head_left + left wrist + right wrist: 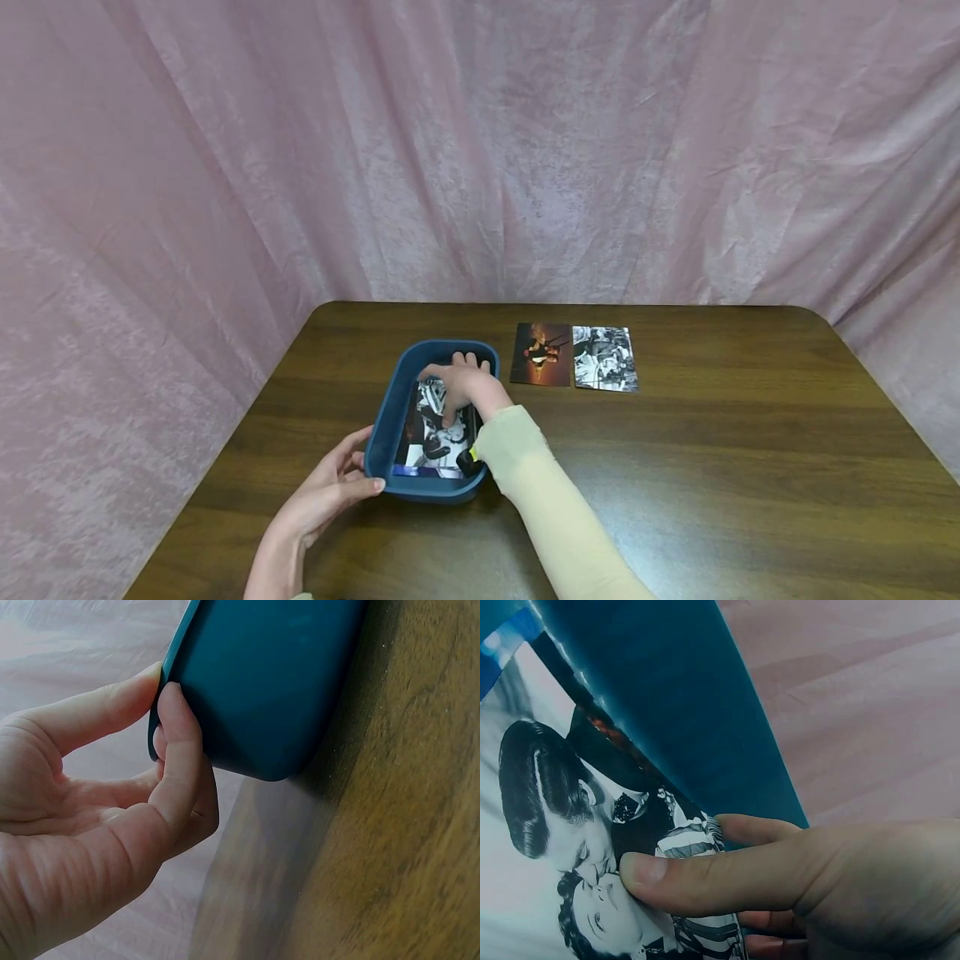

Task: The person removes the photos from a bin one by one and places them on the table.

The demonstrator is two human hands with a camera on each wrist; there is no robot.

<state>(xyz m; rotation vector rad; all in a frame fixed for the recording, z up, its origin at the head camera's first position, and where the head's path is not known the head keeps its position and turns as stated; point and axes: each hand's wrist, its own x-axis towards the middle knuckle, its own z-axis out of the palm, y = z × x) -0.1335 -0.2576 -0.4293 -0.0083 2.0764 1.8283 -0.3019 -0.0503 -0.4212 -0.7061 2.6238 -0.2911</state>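
Note:
A blue plastic bin (387, 410) stands on the left part of the table. My left hand (330, 492) grips its near left corner, thumb and fingers pinching the rim in the left wrist view. Inside the bin lies a stack of photo cards, and the top one is a black-and-white photo (544, 795) of two people face to face. My right hand (468, 387) reaches into the bin and pinches this photo at its edge, thumb on top and fingers behind. A blue-purple strip of another card (427, 472) peeks out at the near end.
To the right of the bin, two cards lie side by side on the brown wooden table (712, 467): a dark orange-brown card (541, 355) and a black-and-white card (604, 359). A pink curtain (570, 150) hangs behind the table's far edge.

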